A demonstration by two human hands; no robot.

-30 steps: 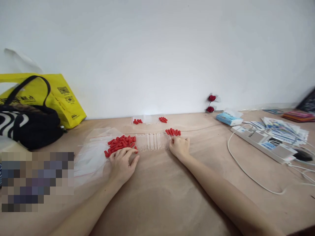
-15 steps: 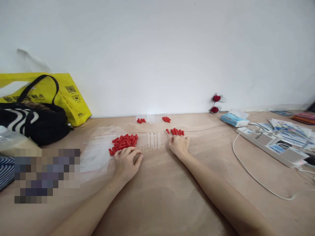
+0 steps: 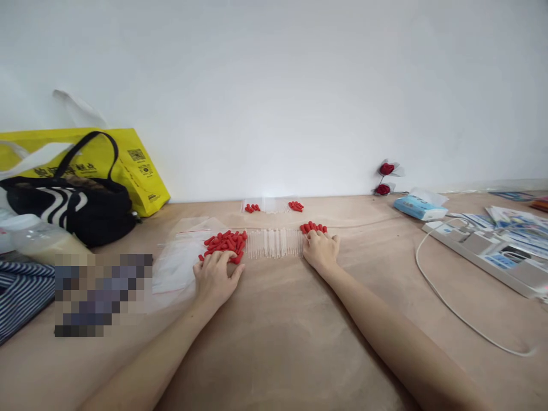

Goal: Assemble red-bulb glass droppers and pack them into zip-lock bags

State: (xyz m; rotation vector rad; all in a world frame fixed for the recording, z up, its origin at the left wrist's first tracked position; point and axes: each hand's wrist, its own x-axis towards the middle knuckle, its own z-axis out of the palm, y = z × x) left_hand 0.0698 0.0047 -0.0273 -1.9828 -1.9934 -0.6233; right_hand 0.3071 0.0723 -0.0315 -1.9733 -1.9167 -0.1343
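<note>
My left hand (image 3: 216, 277) lies palm down at the near edge of a heap of small red club-shaped pieces (image 3: 225, 242). Its fingers are stretched over the nearest pieces and its thumb stands apart. A row of slim clear sticks (image 3: 274, 242), side by side, stretches between my hands. At the row's right end my right hand (image 3: 322, 249) has its fingers curled down against a short line of red pieces (image 3: 314, 227). The fingertips are hidden, so what they pinch does not show. Clear zip bags (image 3: 175, 265) lie flat left of the heap.
Near the wall lies another clear bag (image 3: 274, 204) with two red clusters. At left stand a yellow bag (image 3: 149, 182), a black bag (image 3: 100, 211) and a bottle (image 3: 47, 242). At right are tissues (image 3: 419, 207), a power strip (image 3: 483, 260), its cable and papers.
The view has swung slightly left. A lone red piece beside the right-hand line no longer shows apart from it. My left hand has shifted slightly left relative to the heap.
</note>
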